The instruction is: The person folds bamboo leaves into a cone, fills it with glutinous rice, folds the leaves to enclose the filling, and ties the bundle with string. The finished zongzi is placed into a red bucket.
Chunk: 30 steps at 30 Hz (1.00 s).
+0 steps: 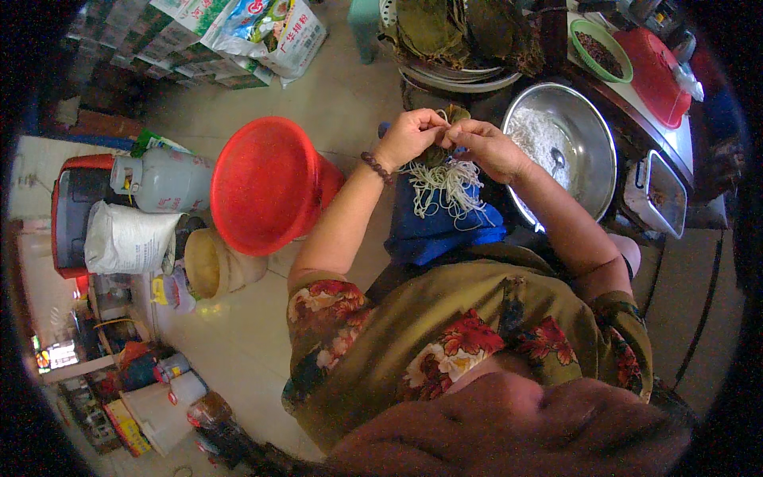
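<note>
My left hand [411, 136], with a beaded bracelet on its wrist, and my right hand [490, 146] meet over my lap. Their fingertips pinch together at a white string around a green leaf parcel [458, 113]. Much of the parcel is hidden behind the fingers. Below the hands a bunch of loose white strings [444, 186] hangs over blue cloth [411, 229] on my lap. Close to my right forearm stands a steel basin [587, 170] holding white rice [532, 134] and a metal spoon [557, 160].
Long leaves [432, 30] fill a basin ahead. A green basket [626, 62] of dark beans and a red basket [647, 83] sit at the right, above a rectangular tub [676, 206]. On my left stand a red bucket [262, 185], a gas cylinder [173, 179] and a white sack [131, 238].
</note>
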Tool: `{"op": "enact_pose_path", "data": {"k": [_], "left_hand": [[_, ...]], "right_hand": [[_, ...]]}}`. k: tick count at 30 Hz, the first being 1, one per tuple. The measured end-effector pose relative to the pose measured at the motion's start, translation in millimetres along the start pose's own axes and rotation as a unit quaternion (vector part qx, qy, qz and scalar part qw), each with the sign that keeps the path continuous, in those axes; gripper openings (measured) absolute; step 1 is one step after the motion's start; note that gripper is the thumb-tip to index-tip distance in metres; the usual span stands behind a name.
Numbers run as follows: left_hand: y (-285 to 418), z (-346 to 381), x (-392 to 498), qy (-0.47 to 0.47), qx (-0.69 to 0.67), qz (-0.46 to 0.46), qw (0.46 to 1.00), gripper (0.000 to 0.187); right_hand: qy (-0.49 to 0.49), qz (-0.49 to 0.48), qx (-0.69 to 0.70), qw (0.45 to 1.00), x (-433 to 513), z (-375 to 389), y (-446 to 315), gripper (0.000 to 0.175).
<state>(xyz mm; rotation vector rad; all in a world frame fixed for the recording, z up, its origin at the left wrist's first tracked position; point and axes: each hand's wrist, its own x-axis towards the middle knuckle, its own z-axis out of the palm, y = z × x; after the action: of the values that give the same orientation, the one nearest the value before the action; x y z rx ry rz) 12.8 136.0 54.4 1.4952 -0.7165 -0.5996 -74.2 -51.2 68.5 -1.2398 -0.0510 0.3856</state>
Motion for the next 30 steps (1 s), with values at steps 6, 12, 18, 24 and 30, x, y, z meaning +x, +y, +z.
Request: {"op": "enact_pose_path", "data": {"k": [6, 12, 18, 24, 30], "left_hand": [[8, 5, -2, -0.006, 0.181, 0.068, 0.981, 0.003], [2, -5, -4, -0.112, 0.340, 0.068, 0.931, 0.013], [-3, -10, -19, 0.016, 0.171, -0.062, 0.983, 0.015], [0, -10, -31, 0.023, 0.126, -0.020, 0.992, 0.010], [6, -5, -30, 0.039, 0.090, -0.048, 0.994, 0.020]], "right_hand": [[0.023, -0.045, -0.034, 0.998, 0, 2, -1, 0.023], [0.006, 0.039, -0.019, 0.999, 5, 4, -13, 0.023], [0.017, -0.202, -0.349, 0.915, 2, 13, -18, 0.022], [0.014, -0.230, -0.638, 0.735, -2, 6, -18, 0.018], [-0.103, -0.329, -0.564, 0.750, 4, 5, -16, 0.014]]}}
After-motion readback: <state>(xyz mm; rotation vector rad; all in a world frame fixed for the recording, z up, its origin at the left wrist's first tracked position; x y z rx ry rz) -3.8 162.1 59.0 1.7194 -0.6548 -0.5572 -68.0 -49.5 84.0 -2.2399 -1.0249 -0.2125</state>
